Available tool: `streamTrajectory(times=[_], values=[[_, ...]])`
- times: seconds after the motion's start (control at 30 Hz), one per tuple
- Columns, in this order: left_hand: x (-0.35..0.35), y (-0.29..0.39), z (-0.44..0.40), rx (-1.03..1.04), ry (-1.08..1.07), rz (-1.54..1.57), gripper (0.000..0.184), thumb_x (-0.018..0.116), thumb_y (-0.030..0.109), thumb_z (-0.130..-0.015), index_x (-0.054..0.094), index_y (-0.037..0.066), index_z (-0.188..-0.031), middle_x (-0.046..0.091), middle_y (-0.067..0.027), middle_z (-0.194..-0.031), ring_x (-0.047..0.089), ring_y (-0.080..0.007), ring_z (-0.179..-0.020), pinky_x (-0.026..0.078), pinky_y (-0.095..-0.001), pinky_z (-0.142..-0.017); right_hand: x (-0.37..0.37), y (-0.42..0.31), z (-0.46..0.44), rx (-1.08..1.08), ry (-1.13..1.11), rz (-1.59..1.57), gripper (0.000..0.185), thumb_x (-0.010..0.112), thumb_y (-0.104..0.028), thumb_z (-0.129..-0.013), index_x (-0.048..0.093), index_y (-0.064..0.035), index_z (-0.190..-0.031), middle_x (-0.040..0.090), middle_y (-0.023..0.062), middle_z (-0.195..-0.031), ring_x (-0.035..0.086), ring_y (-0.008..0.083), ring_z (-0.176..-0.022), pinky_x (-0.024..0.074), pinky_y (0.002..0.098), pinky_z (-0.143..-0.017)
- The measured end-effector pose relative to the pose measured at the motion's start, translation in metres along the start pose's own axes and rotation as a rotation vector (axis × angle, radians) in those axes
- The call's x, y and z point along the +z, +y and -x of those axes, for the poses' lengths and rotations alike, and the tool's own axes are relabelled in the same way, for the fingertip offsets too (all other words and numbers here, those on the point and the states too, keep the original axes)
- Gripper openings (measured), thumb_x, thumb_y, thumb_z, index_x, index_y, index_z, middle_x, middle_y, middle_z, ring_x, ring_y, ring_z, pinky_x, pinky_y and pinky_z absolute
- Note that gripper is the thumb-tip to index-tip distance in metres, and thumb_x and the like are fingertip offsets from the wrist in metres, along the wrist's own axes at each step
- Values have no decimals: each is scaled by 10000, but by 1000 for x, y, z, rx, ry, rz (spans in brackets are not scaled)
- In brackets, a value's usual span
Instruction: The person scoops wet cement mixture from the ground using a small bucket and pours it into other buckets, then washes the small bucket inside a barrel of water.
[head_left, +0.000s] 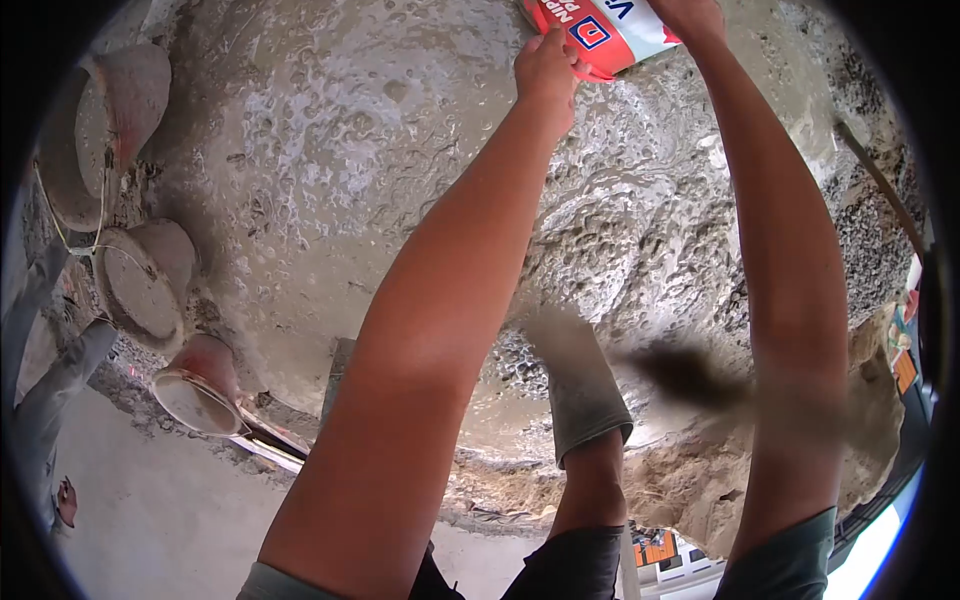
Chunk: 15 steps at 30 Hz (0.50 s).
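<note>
A red and white paint bucket with a blue logo lies tilted at the top edge, partly cut off by the frame. My left hand is closed on its red rim. My right hand is at the white side of the bucket; its fingers are mostly out of sight, though the hand appears to be holding it. Below the bucket spreads wet grey cement mix, lumpy in the middle and smoother to the left. Whether anything is flowing from the bucket cannot be seen.
Three cement-caked buckets lie or lean at the left edge of the mix. Beside them is another person's grey-clad leg. My boot stands in the mix. A stick or handle is at right. A dark blur crosses my right arm.
</note>
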<state>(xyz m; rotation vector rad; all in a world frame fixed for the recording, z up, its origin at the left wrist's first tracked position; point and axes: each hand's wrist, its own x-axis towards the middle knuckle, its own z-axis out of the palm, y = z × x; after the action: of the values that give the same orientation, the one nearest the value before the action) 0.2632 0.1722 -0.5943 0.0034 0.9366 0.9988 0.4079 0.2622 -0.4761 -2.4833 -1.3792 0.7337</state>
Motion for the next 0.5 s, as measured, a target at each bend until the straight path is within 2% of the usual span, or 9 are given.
streamTrajectory(times=[0.03, 0.07, 0.13, 0.17, 0.3, 0.33, 0.4, 0.47, 0.5], values=[[-17, -3, 2, -22, 18, 61, 141, 526, 228, -1001, 550, 91, -977, 562, -2, -765, 553, -139, -737, 494, -321, -853, 25, 15, -10, -70, -60, -93, 736, 812, -610, -628, 719, -40, -1085, 738, 160, -931, 723, 265, -858, 569, 364, -788], [-21, 4, 15, -34, 70, 121, 143, 523, 227, -1003, 552, 92, -964, 563, 0, -779, 537, -139, -749, 483, -321, -885, 28, 3, 4, -178, 48, -41, 729, 817, -610, -617, 727, -59, -1086, 739, 159, -930, 724, 265, -861, 567, 366, -808], [-26, 6, 39, -38, 106, 207, 150, 519, 227, -1005, 557, 93, -949, 564, 3, -798, 516, -137, -770, 467, -321, -923, 58, 6, -10, -169, 12, 144, 738, 821, -604, -603, 726, -73, -1107, 738, 160, -939, 725, 264, -861, 569, 362, -806], [-33, 6, 48, -31, 98, 228, 152, 518, 227, -1007, 559, 93, -948, 565, 3, -803, 511, -135, -779, 462, -321, -929, 49, -6, 1, -132, -128, -7, 768, 824, -606, -584, 719, -84, -1138, 737, 163, -958, 724, 265, -871, 568, 363, -817], [-41, 3, 74, -34, 146, 280, 155, 510, 226, -1013, 566, 96, -949, 567, 5, -801, 527, -138, -788, 450, -332, -961, 50, -18, 11, -120, -185, 89, 728, 816, -589, -606, 720, -118, -1152, 741, 143, -951, 726, 250, -877, 574, 358, -828], [-40, 7, 85, -40, 177, 274, 155, 510, 224, -1013, 566, 97, -944, 566, 6, -797, 531, -137, -787, 450, -333, -967, 57, -10, 8, -118, -327, 90, 850, 726, -741, -609, 714, -55, -1113, 735, 110, -855, 725, 202, -761, 566, 328, -757], [-59, 6, 118, -57, 241, 289, 160, 506, 225, -1016, 559, 102, -929, 564, 8, -788, 536, -140, -781, 450, -331, -977, 90, 5, 10, -91, -371, 238, 893, 736, -783, -542, 727, -73, -1083, 735, 95, -802, 729, 230, -763, 574, 359, -759], [-72, 9, 142, -62, 279, 289, 169, 501, 228, -1019, 552, 106, -915, 562, 11, -780, 543, -140, -781, 451, -335, -987, 101, 0, 33, -149, -336, 263, 960, 731, -822, -496, 728, -35, -1047, 734, 126, -826, 731, 248, -790, 573, 369, -784], [-74, 11, 148, -59, 282, 289, 174, 497, 230, -1021, 548, 108, -908, 561, 12, -777, 548, -139, -785, 453, -339, -991, 98, -6, 41, -123, -391, 248, 987, 733, -819, -496, 704, -57, -1123, 728, 134, -939, 711, 252, -900, 548, 374, -846]])
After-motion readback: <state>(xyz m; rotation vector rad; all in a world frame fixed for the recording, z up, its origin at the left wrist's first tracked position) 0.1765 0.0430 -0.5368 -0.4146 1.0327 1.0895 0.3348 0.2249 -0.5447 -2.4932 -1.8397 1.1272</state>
